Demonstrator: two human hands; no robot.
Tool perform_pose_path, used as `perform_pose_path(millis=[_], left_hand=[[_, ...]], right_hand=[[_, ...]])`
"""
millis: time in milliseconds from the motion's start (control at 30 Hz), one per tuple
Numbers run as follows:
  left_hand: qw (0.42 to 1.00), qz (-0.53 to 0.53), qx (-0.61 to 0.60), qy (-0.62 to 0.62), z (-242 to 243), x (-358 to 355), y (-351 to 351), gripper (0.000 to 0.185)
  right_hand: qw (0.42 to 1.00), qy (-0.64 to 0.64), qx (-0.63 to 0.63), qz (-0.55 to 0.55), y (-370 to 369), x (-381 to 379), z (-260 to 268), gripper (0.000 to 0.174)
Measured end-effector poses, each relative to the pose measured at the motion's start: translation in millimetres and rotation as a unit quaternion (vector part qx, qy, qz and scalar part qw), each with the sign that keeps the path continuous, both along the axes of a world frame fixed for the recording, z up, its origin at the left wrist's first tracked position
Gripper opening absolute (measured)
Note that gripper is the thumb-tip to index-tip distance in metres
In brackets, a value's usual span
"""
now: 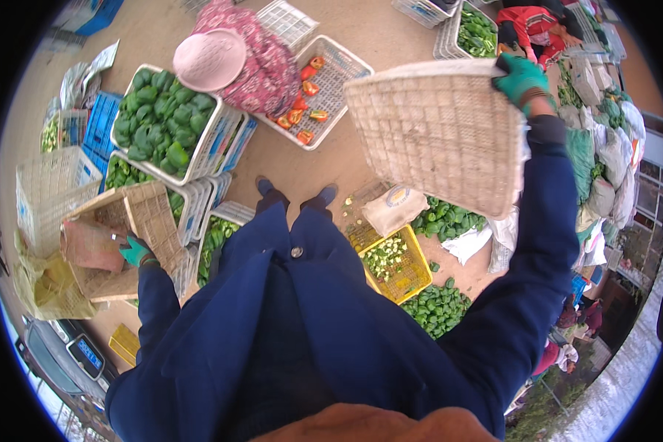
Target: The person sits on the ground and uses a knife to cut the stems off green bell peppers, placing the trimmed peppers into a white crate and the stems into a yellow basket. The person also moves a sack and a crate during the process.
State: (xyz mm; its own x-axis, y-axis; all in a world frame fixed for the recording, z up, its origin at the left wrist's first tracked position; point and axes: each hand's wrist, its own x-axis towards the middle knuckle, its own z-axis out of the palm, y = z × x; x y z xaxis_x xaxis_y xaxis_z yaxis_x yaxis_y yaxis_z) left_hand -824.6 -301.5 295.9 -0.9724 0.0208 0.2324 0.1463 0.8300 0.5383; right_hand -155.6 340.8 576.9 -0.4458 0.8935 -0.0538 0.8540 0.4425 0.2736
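Note:
My right hand (522,83), in a green glove, grips the upper corner of a large off-white plastic crate (436,130). That crate is raised and tilted, with a broad mesh face towards me. On the other side, my green-gloved left hand (135,251) is closed at an edge of a tan crate (154,218), its fingers partly hidden. Inside the tan crate lies a flat reddish-brown piece (93,246) of unclear material. Close by stands a stack of crates, its top white crate (199,166) heaped with green bell peppers (163,119).
A person in a pink hat (210,59) bends beside a low crate (337,110) of orange-red peppers (294,116). At right sit a yellow crate (414,282) with pale-green trimmings, loose peppers (436,309) and sacks (602,193). Another person in red (536,27) works farther off. A car (66,353) stands at left.

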Motion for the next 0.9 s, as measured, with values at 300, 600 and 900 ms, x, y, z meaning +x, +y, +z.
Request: perform_pose_path(millis=[300, 600, 900], left_hand=[[0.983, -0.181, 0.006, -0.042, -10, 113, 61, 0.035], [0.96, -0.257, -0.09, -0.07, -20, 156, 143, 0.047], [0.865, -0.453, -0.05, -0.213, -69, 213, 257, 0.029]], right_hand=[[0.981, 0.015, -0.074, -0.177, 41, 129, -238, 0.033], [0.96, 0.156, -0.126, -0.197, -77, 48, -434, 0.011], [0.836, 0.354, -0.322, -0.267, -419, 6, -500, 0.035]])
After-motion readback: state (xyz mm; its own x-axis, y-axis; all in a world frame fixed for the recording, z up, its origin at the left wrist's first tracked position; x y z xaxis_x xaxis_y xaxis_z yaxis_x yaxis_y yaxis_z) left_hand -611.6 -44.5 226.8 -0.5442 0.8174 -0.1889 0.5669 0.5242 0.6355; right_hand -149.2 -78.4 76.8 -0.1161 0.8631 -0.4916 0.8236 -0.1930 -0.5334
